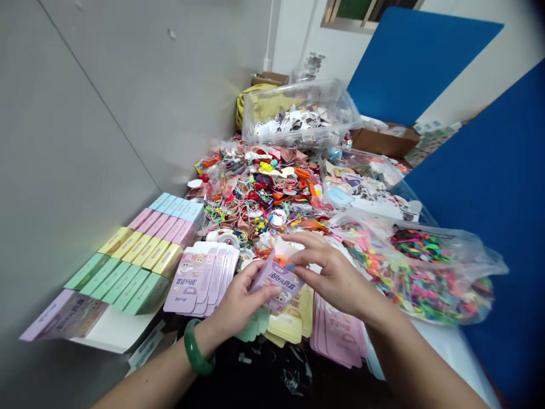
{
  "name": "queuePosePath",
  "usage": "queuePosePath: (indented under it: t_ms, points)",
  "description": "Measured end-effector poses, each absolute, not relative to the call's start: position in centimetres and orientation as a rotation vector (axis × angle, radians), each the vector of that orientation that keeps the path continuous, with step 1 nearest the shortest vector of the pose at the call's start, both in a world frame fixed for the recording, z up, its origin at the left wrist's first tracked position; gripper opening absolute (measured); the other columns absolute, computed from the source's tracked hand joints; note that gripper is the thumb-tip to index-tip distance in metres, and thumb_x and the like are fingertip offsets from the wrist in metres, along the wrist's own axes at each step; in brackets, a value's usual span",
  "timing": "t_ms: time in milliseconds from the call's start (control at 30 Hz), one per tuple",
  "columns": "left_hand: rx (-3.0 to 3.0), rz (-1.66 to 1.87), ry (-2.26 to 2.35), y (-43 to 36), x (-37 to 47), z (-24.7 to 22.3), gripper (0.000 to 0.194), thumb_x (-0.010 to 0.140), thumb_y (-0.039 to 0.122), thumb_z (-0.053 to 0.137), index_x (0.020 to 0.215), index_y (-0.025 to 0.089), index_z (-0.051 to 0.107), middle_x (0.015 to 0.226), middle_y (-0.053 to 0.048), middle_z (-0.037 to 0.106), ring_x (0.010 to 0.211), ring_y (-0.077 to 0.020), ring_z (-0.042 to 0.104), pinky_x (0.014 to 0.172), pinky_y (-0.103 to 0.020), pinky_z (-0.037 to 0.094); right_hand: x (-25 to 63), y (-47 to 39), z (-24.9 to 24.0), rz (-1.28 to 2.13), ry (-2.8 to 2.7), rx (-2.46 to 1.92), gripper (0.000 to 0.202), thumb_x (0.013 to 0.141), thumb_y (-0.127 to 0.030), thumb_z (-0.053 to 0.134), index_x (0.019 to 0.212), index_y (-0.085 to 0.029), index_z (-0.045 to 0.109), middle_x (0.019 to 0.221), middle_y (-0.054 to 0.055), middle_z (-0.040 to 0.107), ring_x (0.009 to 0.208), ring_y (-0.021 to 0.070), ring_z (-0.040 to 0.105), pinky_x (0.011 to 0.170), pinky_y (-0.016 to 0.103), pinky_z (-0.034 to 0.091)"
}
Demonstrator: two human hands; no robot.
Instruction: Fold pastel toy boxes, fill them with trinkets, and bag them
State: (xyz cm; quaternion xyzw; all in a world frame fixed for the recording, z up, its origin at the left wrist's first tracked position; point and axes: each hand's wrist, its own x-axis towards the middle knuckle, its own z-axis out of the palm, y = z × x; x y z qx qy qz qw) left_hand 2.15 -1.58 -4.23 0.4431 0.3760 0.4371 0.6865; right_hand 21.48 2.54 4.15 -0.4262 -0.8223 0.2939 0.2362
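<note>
Currently our left hand (238,304) grips an open box (276,279); right hand's (336,275) hold unclear. Closed boxes (135,247) left, flat cartons (340,338) lower centre.

A blue panel (409,68) stands near an apparent window (354,10) in a white wall (293,42).

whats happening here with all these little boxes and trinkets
A person's left hand holds a small purple box by its lower part, while the right hand is at its top, fingers at the opening, where something orange shows. Stacks of flat purple, yellow and pink cartons lie around the hands. Rows of coloured boxes stand at the left, and a big heap of mixed trinkets spreads out in front.
</note>
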Motion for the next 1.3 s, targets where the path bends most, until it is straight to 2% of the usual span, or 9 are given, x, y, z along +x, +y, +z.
queuePosePath:
  t_ms: [167,300,400,533,700,833,1100,1167,1300]
  points:
    - [1.0,0.963,0.844,-1.5,1.6,-4.2,0.04,0.079,0.028,0.07,0.115,0.022,0.056,0.114,-0.005,0.064,0.106,-0.023,0.059,0.088,-0.033,0.047,21.6,3.0,5.1,0.97,-2.339,-1.147,0.018,0.086,-0.021,0.058,0.093,-0.026,0.074,0.137,0.005,0.052,0.129,0.0243,0.044,0.105,0.044,0.035]
    - [0.998,0.928,0.844,-1.8,1.3,-4.2,0.035,0.079,0.028,0.07,0.111,0.022,0.057,0.105,-0.003,0.066,0.098,-0.021,0.061,0.083,-0.032,0.049,21.8,3.5,5.5,1.156,-2.38,-1.088,0.02,0.086,-0.025,0.058,0.096,-0.029,0.074,0.129,0.005,0.058,0.123,0.0248,0.05,0.102,0.042,0.039]
    - [0.985,0.899,0.829,-2.2,0.7,-4.2,0.032,0.079,0.028,0.07,0.108,0.023,0.058,0.104,-0.002,0.066,0.096,-0.0204,0.062,0.083,-0.032,0.049,22.8,5.1,4.7,1.17,-2.097,-1.138,0.017,0.084,-0.035,0.061,0.088,-0.026,0.074,0.107,0.006,0.068,0.101,0.0229,0.062,0.087,0.036,0.048]
    - [0.989,0.853,0.856,-2.9,-0.5,-4.2,0.032,0.079,0.027,0.07,0.108,0.023,0.058,0.106,-0.003,0.067,0.099,-0.0211,0.062,0.084,-0.031,0.049,23.2,8.3,1.6,0.758,-1.938,-1.567,0.02,0.083,-0.035,0.059,0.078,-0.019,0.068,0.074,0.004,0.068,0.068,0.0176,0.061,0.061,0.028,0.046]
    - [1.035,0.799,0.86,-3.7,-1.0,-4.3,0.032,0.077,0.027,0.071,0.107,0.023,0.06,0.103,-0.001,0.065,0.098,-0.02,0.061,0.087,-0.03,0.046,20.2,10.1,-2.6,0.388,-2.331,-1.688,0.02,0.085,-0.016,0.047,0.084,-0.016,0.067,0.089,0.01,0.067,0.082,0.0205,0.061,0.072,0.029,0.043]
    - [1.07,0.789,0.864,-3.9,-0.8,-4.3,0.034,0.077,0.028,0.072,0.108,0.022,0.059,0.102,-0.002,0.065,0.096,-0.0201,0.06,0.085,-0.029,0.046,18.1,10.0,-4.0,0.366,-2.501,-1.597,0.018,0.082,-0.022,0.055,0.095,-0.016,0.066,0.098,0.012,0.065,0.092,0.0237,0.059,0.078,0.03,0.042]
    - [1.062,0.728,0.817,-3.9,0.2,-4.4,0.036,0.074,0.026,0.073,0.107,0.019,0.059,0.1,-0.003,0.065,0.092,-0.0206,0.06,0.082,-0.029,0.045,15.7,10.8,-4.5,0.425,-2.552,-1.442,0.04,0.082,-0.026,0.057,0.122,-0.02,0.057,0.12,0.012,0.056,0.11,0.0263,0.049,0.093,0.036,0.038]
    - [1.093,0.705,0.825,-3.9,0.5,-4.2,0.035,0.073,0.025,0.074,0.105,0.018,0.06,0.095,-0.002,0.064,0.087,-0.0187,0.06,0.077,-0.027,0.045,14.8,11.2,-5.1,0.596,-2.492,-1.373,0.038,0.08,-0.022,0.059,0.118,-0.022,0.06,0.119,0.01,0.058,0.112,0.0254,0.048,0.096,0.036,0.036]
    - [1.134,0.723,0.865,-3.9,0.3,-3.7,0.033,0.073,0.026,0.074,0.102,0.018,0.061,0.091,-0.001,0.064,0.082,-0.0172,0.058,0.074,-0.025,0.045,14.2,12.7,-5.9,0.844,-2.247,-1.353,0.014,0.082,-0.02,0.052,0.082,-0.017,0.065,0.094,0.009,0.066,0.096,0.0216,0.056,0.09,0.036,0.041]
